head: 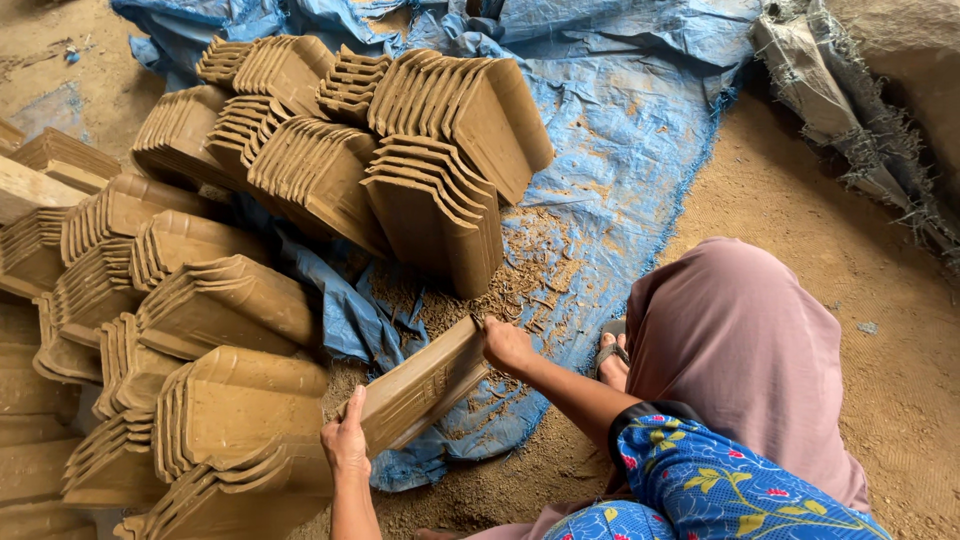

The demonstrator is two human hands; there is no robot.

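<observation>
**Unfired clay tile held edge-up over the tarp**

Left hand lies flat, fingers pressed together, against the near end of the clay roof tile. It steadies the tile rather than gripping it. Right hand is curled over the far upper edge; whether it pinches a tool there can't be told. Tile sits tilted on its long edge, probably so that edge is exposed. It lies between the stacked tiles and the blue tarp, with clay crumbs beneath. Tile is brown, matte, ribbed profile, smooth face.
</observation>
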